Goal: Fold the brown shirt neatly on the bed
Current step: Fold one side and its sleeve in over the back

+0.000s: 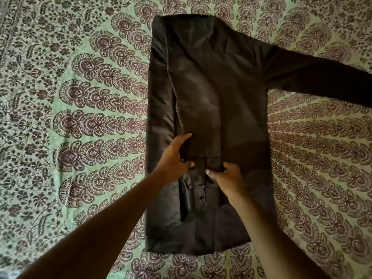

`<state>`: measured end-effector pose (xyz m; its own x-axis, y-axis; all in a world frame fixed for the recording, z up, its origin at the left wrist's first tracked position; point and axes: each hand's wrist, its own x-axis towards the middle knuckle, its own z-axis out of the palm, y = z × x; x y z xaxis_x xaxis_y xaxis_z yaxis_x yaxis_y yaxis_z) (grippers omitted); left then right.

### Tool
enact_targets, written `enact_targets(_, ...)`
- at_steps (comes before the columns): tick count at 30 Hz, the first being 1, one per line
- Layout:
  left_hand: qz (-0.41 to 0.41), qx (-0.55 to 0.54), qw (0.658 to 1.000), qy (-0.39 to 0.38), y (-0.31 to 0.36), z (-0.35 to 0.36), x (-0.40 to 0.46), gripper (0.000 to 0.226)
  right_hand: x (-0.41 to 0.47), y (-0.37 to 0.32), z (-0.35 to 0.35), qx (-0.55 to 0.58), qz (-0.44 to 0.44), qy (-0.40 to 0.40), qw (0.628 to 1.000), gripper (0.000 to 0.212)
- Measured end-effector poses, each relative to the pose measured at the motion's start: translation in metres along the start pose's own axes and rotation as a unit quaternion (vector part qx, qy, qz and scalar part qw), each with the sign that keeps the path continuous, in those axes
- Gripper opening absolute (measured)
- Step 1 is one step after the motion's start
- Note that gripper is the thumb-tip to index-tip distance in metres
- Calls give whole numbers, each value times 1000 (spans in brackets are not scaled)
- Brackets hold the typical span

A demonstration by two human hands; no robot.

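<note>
The brown shirt (pixel 217 81) lies flat and lengthwise on the bed, back side up. Its left side is folded inward over the body, and the left sleeve runs down the middle toward me, ending in a buttoned cuff (pixel 198 195). The right sleeve (pixel 318 77) stretches out to the right across the bedspread. My left hand (pixel 174 160) grips the folded sleeve at its left edge, fingers curled round the cloth. My right hand (pixel 226 179) pinches the same sleeve just right of it, thumb on top.
A green bedspread (pixel 80 97) with a dark purple paisley print covers the whole bed. It shows on every side of the shirt, with wide room to the left and a narrower strip to the right beneath the outstretched sleeve.
</note>
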<state>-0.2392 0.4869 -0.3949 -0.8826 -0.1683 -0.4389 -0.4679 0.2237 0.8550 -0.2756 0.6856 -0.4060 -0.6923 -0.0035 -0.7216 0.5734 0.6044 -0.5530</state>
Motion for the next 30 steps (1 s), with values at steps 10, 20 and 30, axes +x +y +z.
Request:
enact_targets(10, -43, 32, 999, -1, -33, -20, -62, 73, -58, 10, 18, 116, -55, -33, 991, 44)
enact_targets(20, -67, -28, 997, -38, -37, -35, -72, 98, -66, 15, 18, 181, -17, -28, 983, 22)
enact_targets(30, -46, 186, 981, 44, -26, -22, -77, 66, -60, 22, 21, 4, 26, -61, 998, 31)
